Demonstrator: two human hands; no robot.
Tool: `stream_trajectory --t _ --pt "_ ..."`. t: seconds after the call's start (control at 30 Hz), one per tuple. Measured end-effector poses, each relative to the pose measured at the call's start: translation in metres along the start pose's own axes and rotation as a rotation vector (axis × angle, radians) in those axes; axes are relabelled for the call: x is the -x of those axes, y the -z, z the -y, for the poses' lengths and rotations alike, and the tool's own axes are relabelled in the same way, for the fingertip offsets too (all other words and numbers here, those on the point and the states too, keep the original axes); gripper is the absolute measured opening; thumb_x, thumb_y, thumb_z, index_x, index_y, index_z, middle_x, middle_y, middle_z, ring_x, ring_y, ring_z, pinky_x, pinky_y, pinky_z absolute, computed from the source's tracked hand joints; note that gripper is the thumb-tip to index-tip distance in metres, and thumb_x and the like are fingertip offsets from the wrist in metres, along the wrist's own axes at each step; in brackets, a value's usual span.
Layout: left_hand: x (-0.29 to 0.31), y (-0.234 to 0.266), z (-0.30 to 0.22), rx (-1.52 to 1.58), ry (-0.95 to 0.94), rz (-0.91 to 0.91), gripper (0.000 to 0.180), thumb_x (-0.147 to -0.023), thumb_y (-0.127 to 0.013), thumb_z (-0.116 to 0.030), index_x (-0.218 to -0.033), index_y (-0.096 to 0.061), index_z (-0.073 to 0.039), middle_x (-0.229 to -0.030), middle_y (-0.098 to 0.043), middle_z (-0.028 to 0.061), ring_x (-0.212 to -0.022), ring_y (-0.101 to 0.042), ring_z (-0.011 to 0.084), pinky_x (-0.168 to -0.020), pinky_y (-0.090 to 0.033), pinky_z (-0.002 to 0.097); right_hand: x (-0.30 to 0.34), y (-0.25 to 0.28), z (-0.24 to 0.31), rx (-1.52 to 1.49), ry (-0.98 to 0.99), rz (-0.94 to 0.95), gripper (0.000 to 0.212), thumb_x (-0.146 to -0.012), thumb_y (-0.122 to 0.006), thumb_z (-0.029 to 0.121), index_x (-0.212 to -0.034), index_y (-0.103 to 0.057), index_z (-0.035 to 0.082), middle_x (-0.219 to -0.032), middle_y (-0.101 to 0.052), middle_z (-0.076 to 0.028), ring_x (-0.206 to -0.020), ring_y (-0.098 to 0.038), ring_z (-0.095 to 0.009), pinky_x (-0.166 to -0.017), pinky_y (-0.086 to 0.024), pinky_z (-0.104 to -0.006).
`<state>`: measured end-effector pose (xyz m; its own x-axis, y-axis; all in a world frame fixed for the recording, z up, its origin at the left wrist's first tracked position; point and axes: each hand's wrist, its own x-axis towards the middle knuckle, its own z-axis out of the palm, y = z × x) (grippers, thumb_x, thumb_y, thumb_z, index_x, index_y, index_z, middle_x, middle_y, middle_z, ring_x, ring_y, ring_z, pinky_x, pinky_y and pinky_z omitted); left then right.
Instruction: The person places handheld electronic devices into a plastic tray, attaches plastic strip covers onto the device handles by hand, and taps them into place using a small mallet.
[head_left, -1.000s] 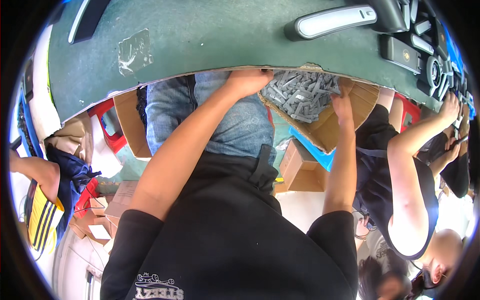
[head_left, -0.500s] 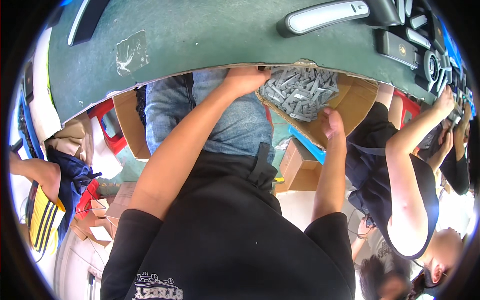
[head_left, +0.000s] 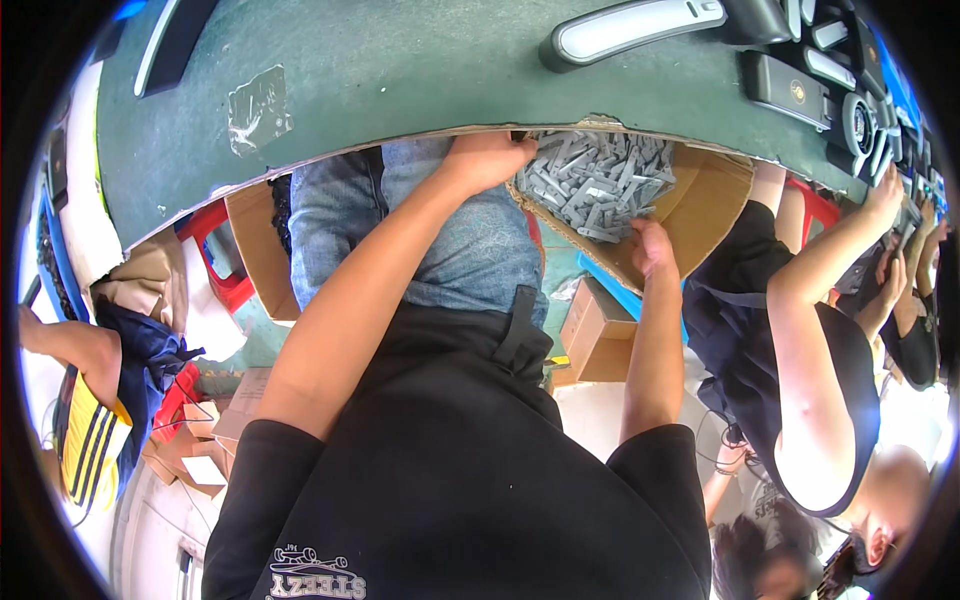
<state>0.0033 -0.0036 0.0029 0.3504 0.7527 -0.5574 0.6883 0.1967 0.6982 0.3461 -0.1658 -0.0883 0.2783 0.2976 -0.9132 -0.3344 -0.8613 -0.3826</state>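
Below the table's edge an open cardboard box (head_left: pixel 714 205) holds a heap of small, slim grey plastic parts (head_left: pixel 596 185). My left hand (head_left: pixel 487 162) is closed at the box's left rim, just under the table edge. A small dark spot shows at its fingertips, but what it grips is hidden. At the near side of the heap is my right hand (head_left: pixel 652 248), its fingers curled together against the grey parts. Whether a part sits between those fingers I cannot make out.
The green table (head_left: pixel 400 70) carries a long black-and-white handle-shaped device (head_left: pixel 640 30) and several black devices (head_left: pixel 790 92) at right. Another cardboard box (head_left: pixel 255 245) stands left of my legs. A person (head_left: pixel 820 350) works close on my right; another person's arm (head_left: pixel 70 340) is at left.
My right hand has shifted slightly left and its fingers have drawn closer over the near part of the heap. My left hand stays by the box rim.
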Motion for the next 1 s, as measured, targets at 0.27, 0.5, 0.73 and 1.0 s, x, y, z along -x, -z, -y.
stream_trajectory --t 0.27,0.5,0.73,1.0 --pt "0.0 -0.001 -0.001 -0.015 -0.04 -0.028 0.046 -0.093 -0.067 -0.038 -0.12 -0.07 -0.001 -0.108 -0.074 0.0205 -0.097 -0.07 0.0329 -0.088 -0.052 0.0404 -0.011 0.006 -0.002 -0.011 -0.004 0.028 0.049 -0.092 -0.062 0.014 -0.141 -0.056 0.008 -0.147 -0.056 -0.007 -0.14 -0.043 -0.027 -0.117 -0.025 -0.0484" --pt "0.001 0.003 -0.004 -0.024 -0.013 0.015 0.046 -0.093 -0.067 -0.037 -0.123 -0.069 -0.002 -0.11 -0.074 0.02 -0.099 -0.07 0.0324 -0.088 -0.052 0.0399 -0.015 0.01 -0.002 -0.058 -0.045 0.014 0.044 -0.092 -0.059 0.013 -0.135 -0.058 0.003 -0.143 -0.058 -0.009 -0.138 -0.045 -0.027 -0.116 -0.025 -0.0475" --pt "0.002 0.004 -0.007 -0.052 -0.008 0.033 0.048 -0.093 -0.066 -0.036 -0.128 -0.068 -0.003 -0.119 -0.073 0.0195 -0.106 -0.07 0.0323 -0.093 -0.051 0.0394 -0.019 -0.004 0.005 -0.125 0.025 0.063 0.039 -0.092 -0.059 0.015 -0.129 -0.06 0.001 -0.137 -0.061 -0.014 -0.129 -0.053 -0.03 -0.114 -0.032 -0.051" --pt "-0.011 -0.013 -0.005 -0.014 -0.027 0.076 0.048 -0.094 -0.066 -0.035 -0.131 -0.067 -0.004 -0.124 -0.073 0.0177 -0.11 -0.069 0.0306 -0.097 -0.05 0.0373 -0.101 -0.04 0.016 -0.015 -0.003 -0.054 0.105 -0.073 -0.079 0.021 -0.158 -0.022 0.001 -0.162 -0.03 -0.023 -0.144 -0.039 -0.042 -0.114 -0.04 -0.0555"
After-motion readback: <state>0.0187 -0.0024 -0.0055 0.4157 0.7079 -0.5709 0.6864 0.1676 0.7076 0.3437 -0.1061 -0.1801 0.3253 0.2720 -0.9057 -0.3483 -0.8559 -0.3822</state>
